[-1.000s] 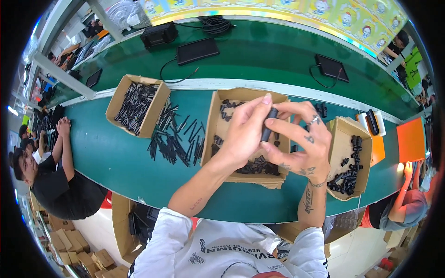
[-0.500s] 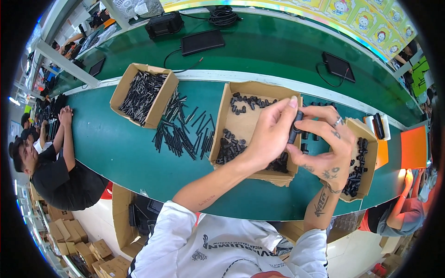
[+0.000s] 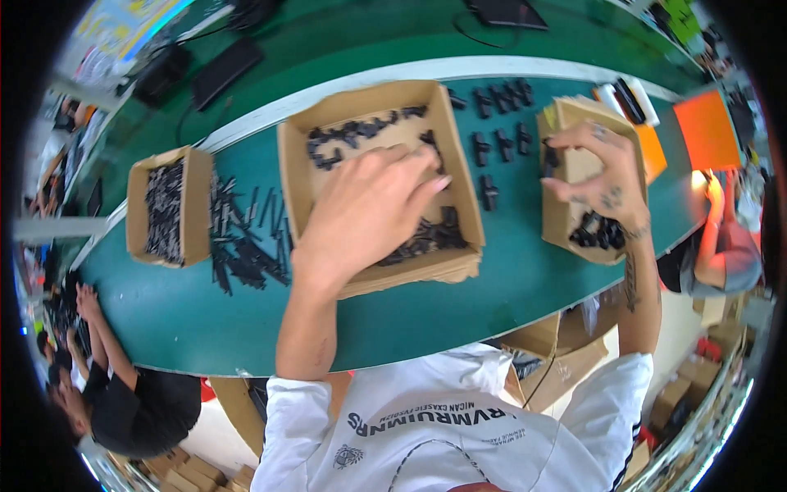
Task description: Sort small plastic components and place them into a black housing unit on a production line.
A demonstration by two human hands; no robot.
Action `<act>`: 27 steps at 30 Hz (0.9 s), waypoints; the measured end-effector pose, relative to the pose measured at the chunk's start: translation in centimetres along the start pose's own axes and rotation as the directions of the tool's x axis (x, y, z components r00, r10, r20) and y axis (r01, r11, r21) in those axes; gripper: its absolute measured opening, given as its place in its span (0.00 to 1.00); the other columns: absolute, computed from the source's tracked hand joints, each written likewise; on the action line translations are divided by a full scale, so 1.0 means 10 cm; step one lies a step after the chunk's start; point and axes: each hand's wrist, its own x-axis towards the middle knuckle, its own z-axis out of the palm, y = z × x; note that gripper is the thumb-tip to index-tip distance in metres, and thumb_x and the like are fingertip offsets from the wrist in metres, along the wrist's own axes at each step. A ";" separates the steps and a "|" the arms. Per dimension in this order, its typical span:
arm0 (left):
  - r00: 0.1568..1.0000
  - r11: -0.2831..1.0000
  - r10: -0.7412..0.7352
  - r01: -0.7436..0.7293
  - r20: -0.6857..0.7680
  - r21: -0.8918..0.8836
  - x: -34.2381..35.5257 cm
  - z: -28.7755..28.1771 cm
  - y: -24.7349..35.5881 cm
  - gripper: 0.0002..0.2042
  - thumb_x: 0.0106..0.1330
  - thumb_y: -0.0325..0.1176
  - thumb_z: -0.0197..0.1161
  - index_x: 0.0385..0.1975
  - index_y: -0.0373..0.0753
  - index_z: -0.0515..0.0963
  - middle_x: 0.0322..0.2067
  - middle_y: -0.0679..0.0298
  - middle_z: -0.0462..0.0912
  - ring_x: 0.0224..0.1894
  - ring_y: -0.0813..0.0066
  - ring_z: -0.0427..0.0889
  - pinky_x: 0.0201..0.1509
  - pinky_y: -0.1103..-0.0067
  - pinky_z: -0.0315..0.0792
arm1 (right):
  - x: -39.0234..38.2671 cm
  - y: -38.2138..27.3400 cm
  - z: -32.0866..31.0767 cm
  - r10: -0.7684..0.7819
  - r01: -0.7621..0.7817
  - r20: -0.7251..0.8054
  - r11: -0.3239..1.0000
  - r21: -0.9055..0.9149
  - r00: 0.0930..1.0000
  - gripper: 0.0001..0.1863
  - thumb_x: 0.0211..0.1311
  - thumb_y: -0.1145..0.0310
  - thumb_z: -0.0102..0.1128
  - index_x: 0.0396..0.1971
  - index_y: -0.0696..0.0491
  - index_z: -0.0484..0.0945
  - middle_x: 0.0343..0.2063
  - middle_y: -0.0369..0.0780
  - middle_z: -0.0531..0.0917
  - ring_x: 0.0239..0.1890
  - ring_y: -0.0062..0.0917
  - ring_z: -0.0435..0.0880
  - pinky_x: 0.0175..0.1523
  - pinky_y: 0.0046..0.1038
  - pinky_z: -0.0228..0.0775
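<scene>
My left hand (image 3: 365,209), a little blurred, reaches into the middle cardboard box (image 3: 474,225). Its thumb and fingers are apart, with nothing visible between them, close to small black fittings (image 3: 348,131) along the box walls. At the box's near side, more black fittings lie heaped, partly behind the hand. Over the right cardboard box (image 3: 554,220), my right hand (image 3: 605,176) pinches a short black tubular fitting (image 3: 550,157) between thumb and fingers. Below that hand, a pile of black fittings (image 3: 598,232) sits in the box.
Several black T-shaped fittings (image 3: 504,145) stand in rows between the two boxes. Left of the middle box lie loose black rods (image 3: 238,261) and a smaller box (image 3: 197,217) full of thin rods. Other people sit at the left and right ends of the green table (image 3: 410,328).
My hands have parted from around the black tubular fitting. The left has gone down into the middle box; the right has carried a fitting over the right box. The view has also shifted.
</scene>
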 end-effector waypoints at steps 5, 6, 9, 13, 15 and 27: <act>0.895 0.991 -0.021 -0.042 0.446 0.131 -0.04 0.15 -0.01 0.13 0.58 0.37 0.70 0.37 0.35 0.81 0.37 0.55 0.82 0.44 0.54 0.82 0.48 0.65 0.77 | -0.03 0.26 0.13 -0.026 0.048 0.198 0.993 -0.107 0.980 0.22 0.36 0.62 0.79 0.34 0.53 0.82 0.33 0.43 0.82 0.42 0.39 0.79 0.50 0.36 0.71; 0.892 0.990 -0.020 -0.045 0.451 0.133 -0.05 0.18 0.00 0.13 0.58 0.37 0.70 0.37 0.35 0.81 0.37 0.55 0.82 0.44 0.54 0.82 0.48 0.65 0.77 | -0.01 0.20 0.18 -0.022 0.043 0.194 0.994 -0.105 0.981 0.22 0.36 0.62 0.79 0.34 0.53 0.82 0.33 0.43 0.82 0.42 0.39 0.79 0.50 0.36 0.71; 0.831 0.993 -0.096 0.039 0.547 0.114 -0.08 0.25 0.01 0.13 0.53 0.28 0.72 0.38 0.33 0.81 0.39 0.51 0.82 0.45 0.52 0.83 0.48 0.63 0.78 | 0.03 0.12 0.29 0.002 0.051 0.387 0.990 -0.128 0.922 0.19 0.37 0.62 0.78 0.30 0.51 0.81 0.31 0.42 0.78 0.39 0.37 0.78 0.49 0.36 0.70; 0.796 0.972 -0.175 0.048 0.580 0.228 -0.05 0.36 -0.01 0.14 0.51 0.26 0.72 0.37 0.33 0.79 0.41 0.54 0.82 0.47 0.52 0.81 0.49 0.62 0.75 | -0.01 0.18 0.45 -0.038 0.132 0.428 0.972 -0.192 0.903 0.19 0.36 0.64 0.79 0.31 0.50 0.81 0.33 0.43 0.78 0.41 0.37 0.78 0.50 0.36 0.71; 0.775 0.962 -0.212 0.060 0.596 0.266 -0.03 0.38 0.00 0.14 0.49 0.22 0.72 0.36 0.33 0.79 0.42 0.53 0.82 0.47 0.51 0.81 0.49 0.63 0.75 | -0.01 0.18 0.48 -0.031 0.149 0.444 0.961 -0.233 0.895 0.20 0.35 0.64 0.79 0.32 0.50 0.80 0.31 0.40 0.79 0.39 0.36 0.77 0.47 0.35 0.71; 0.879 0.990 -0.034 -0.037 0.475 0.138 -0.01 0.43 0.04 0.12 0.49 0.21 0.70 0.34 0.35 0.76 0.36 0.56 0.77 0.43 0.53 0.80 0.46 0.63 0.75 | -0.06 0.11 0.53 -0.012 0.143 0.476 0.960 -0.240 0.880 0.22 0.37 0.67 0.76 0.36 0.55 0.80 0.30 0.43 0.81 0.45 0.38 0.80 0.50 0.38 0.74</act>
